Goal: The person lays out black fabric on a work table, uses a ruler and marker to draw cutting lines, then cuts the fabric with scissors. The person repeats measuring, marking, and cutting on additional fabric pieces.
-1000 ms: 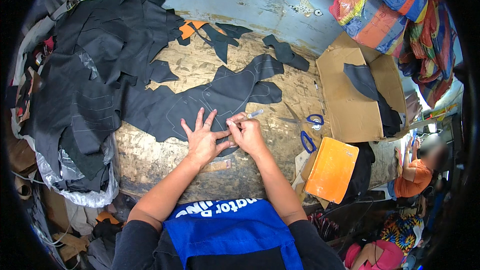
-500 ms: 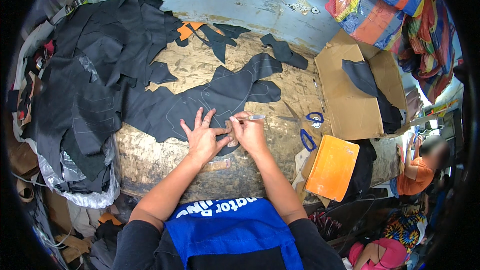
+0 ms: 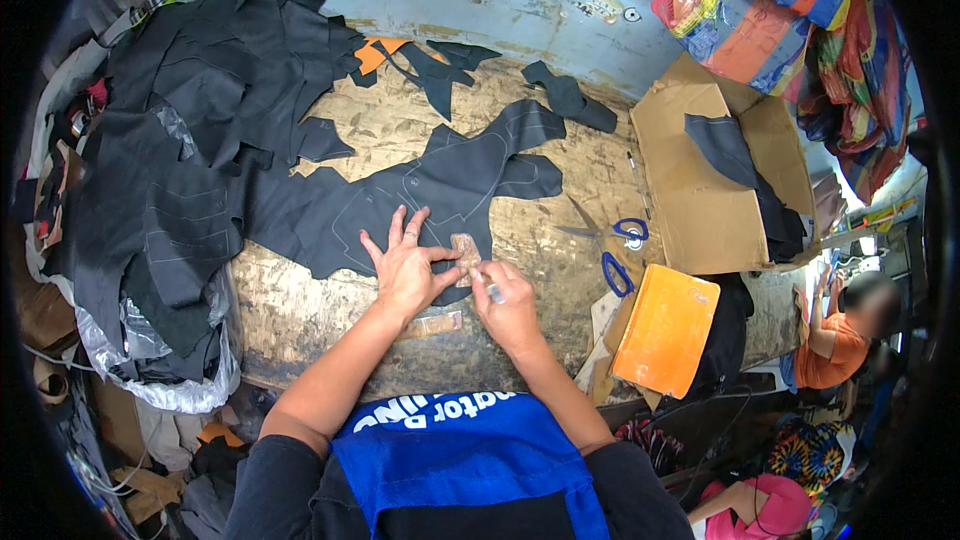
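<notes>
A dark grey leather-like sheet with pale drawn outlines lies across the wooden table. My left hand rests flat on it, fingers spread, its thumb and index finger pressing the edge of a small brown template that looks wrapped in clear tape. My right hand pinches a pen against the template's right edge, low down; the tip is hidden by the fingers. Just below my left hand, a second taped brown strip lies on the table.
Blue-handled scissors lie open to the right, beside an orange folder. Behind them stands a cardboard box holding dark pieces. Dark sheets are heaped at the left. A person in orange sits at the far right.
My right hand has moved down and slightly right along the template, and the pen has turned from lying rightward to pointing back toward me. My left hand stays nearly in place.
</notes>
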The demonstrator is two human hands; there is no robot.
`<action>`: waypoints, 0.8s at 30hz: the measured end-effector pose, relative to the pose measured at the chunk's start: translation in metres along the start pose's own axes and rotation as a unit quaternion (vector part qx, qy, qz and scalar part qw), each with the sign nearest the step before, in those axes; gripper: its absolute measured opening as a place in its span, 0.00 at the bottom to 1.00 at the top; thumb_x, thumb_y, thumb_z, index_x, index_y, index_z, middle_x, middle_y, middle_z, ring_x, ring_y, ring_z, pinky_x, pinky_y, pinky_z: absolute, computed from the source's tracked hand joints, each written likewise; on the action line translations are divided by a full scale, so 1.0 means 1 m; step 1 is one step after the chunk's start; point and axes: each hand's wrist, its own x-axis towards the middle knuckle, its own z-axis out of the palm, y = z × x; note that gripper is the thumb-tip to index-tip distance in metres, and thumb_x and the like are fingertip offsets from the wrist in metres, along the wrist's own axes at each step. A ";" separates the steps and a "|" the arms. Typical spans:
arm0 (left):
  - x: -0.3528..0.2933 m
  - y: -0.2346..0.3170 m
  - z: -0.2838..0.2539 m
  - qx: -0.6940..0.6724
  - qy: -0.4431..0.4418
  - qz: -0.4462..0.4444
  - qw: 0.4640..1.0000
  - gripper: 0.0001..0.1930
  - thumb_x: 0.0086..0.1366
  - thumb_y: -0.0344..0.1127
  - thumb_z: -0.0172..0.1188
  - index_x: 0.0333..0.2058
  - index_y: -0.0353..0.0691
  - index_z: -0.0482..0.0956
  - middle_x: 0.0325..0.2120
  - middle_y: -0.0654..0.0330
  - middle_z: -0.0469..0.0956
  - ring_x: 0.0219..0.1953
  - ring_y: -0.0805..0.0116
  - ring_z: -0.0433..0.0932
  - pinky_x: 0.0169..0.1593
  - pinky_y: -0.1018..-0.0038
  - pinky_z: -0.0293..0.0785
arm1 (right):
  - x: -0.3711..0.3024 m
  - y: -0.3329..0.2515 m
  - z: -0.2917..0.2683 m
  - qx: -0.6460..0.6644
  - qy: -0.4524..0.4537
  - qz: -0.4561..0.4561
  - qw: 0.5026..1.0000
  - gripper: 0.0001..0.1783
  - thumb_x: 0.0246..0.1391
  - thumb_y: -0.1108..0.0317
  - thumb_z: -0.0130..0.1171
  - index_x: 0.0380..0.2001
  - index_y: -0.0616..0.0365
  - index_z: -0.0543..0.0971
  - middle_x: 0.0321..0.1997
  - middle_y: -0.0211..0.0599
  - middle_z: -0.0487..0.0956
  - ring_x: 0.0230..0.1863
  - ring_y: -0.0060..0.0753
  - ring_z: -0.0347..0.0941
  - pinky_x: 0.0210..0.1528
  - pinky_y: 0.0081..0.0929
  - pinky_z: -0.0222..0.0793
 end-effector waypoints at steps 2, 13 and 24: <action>0.000 -0.001 0.001 -0.002 0.004 0.002 1.000 0.15 0.40 0.50 0.71 0.32 0.64 0.86 0.61 0.59 0.60 0.67 0.52 0.47 0.57 0.28 0.32 | -0.004 -0.007 0.001 -0.064 -0.025 -0.034 0.997 0.05 0.45 0.77 0.61 0.27 0.62 0.76 0.26 0.44 0.76 0.29 0.48 0.72 0.31 0.35 0.70; 0.001 -0.001 0.000 -0.012 -0.005 -0.002 1.000 0.15 0.41 0.50 0.71 0.31 0.61 0.86 0.61 0.57 0.60 0.67 0.52 0.45 0.57 0.27 0.32 | -0.012 -0.008 0.004 -0.047 -0.023 -0.064 0.997 0.08 0.37 0.75 0.62 0.27 0.56 0.77 0.25 0.38 0.75 0.29 0.42 0.72 0.32 0.35 0.69; 0.003 0.001 -0.003 -0.016 -0.010 -0.007 1.000 0.15 0.40 0.49 0.72 0.32 0.62 0.86 0.61 0.58 0.60 0.67 0.52 0.46 0.56 0.27 0.31 | -0.011 -0.008 0.008 -0.049 -0.020 -0.086 0.995 0.08 0.36 0.74 0.64 0.24 0.58 0.77 0.21 0.38 0.74 0.27 0.40 0.71 0.29 0.35 0.68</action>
